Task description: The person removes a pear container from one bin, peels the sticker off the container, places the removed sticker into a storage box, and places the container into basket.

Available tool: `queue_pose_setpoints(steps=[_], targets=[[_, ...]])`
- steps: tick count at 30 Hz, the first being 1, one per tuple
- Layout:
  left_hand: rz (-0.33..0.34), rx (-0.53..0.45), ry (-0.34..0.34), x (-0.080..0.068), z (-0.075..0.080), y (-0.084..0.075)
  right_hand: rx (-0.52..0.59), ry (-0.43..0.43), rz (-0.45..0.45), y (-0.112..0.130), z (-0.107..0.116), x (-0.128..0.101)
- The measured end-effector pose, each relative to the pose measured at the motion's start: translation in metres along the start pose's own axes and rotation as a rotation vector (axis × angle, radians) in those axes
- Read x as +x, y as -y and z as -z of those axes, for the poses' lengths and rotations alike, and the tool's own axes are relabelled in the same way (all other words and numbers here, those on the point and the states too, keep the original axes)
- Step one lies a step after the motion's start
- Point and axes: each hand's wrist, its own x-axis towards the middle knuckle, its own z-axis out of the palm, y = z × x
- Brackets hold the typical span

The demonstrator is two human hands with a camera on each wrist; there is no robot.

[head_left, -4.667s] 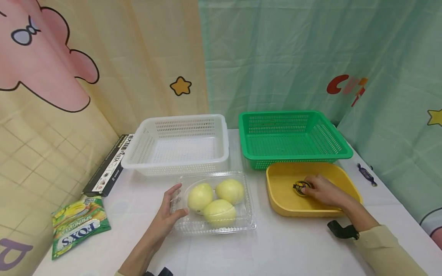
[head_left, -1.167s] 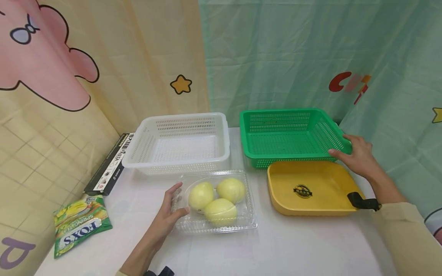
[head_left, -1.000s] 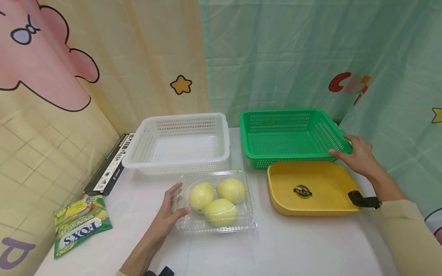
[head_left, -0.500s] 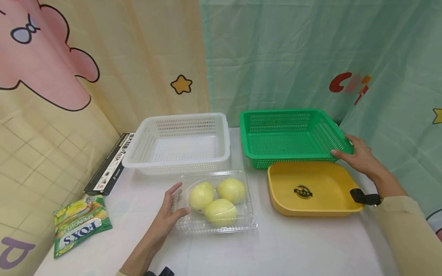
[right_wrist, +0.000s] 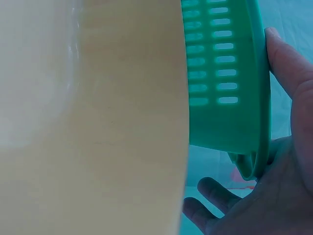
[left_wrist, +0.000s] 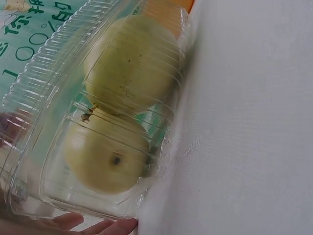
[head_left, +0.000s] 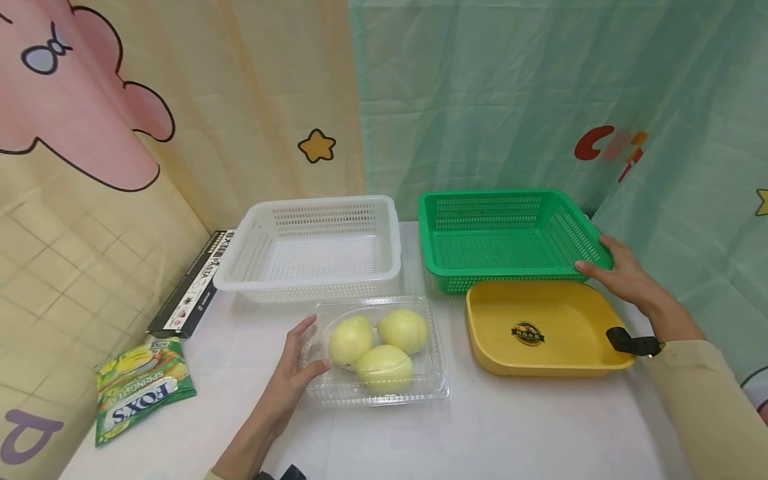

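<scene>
My left hand (head_left: 285, 380) holds the left end of a clear plastic clamshell box (head_left: 432, 363), thumb at its near-left side and a finger at the far side. Inside the lidded box lie 3 pale yellow-green fruits that look like pears (head_left: 384, 369). At the near-right corner of a green plastic basket (head_left: 495, 272), my right hand (head_left: 630, 273) grips the rim; in the right wrist view its thumb lies against the rim and two fingertips (right_wrist: 215, 191) stretch out beneath the corner. The green basket has nothing in it.
A yellow tray (head_left: 558, 333) with a round black label stands right in front of the green basket. To the left are a white basket (head_left: 318, 287), a long black-and-white pasta box (head_left: 189, 293) and a green Fox's candy bag (head_left: 144, 390). Printed curtains hang behind and beside the table.
My right hand has moved from the label inside the yellow tray, up and right to the green basket's corner. A purple wrapped candy there is now hidden. The left hand stays on the box.
</scene>
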Motion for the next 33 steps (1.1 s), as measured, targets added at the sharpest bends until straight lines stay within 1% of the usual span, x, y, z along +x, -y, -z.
queue_pose_setpoints(steps=[5,12,16,24,29,33], targets=[[-0.036,-0.02,-0.008,-0.003,-0.001,-0.002,0.023,0.011,-0.006,0.0,-0.001,0.0],[-0.115,-0.04,0.007,-0.007,-0.002,-0.005,0.02,0.009,-0.009,-0.001,-0.001,0.001],[-0.138,-0.061,0.001,-0.009,-0.004,-0.007,0.016,0.01,-0.014,-0.001,-0.001,0.0],[-0.155,-0.066,-0.045,-0.011,-0.013,-0.017,0.024,0.005,-0.002,-0.002,-0.001,0.0],[-0.127,-0.08,-0.076,-0.013,-0.016,-0.025,0.021,0.0,0.002,-0.004,-0.002,0.001],[-0.116,-0.067,-0.095,-0.016,-0.017,-0.031,0.014,-0.006,0.006,-0.005,-0.003,0.001]])
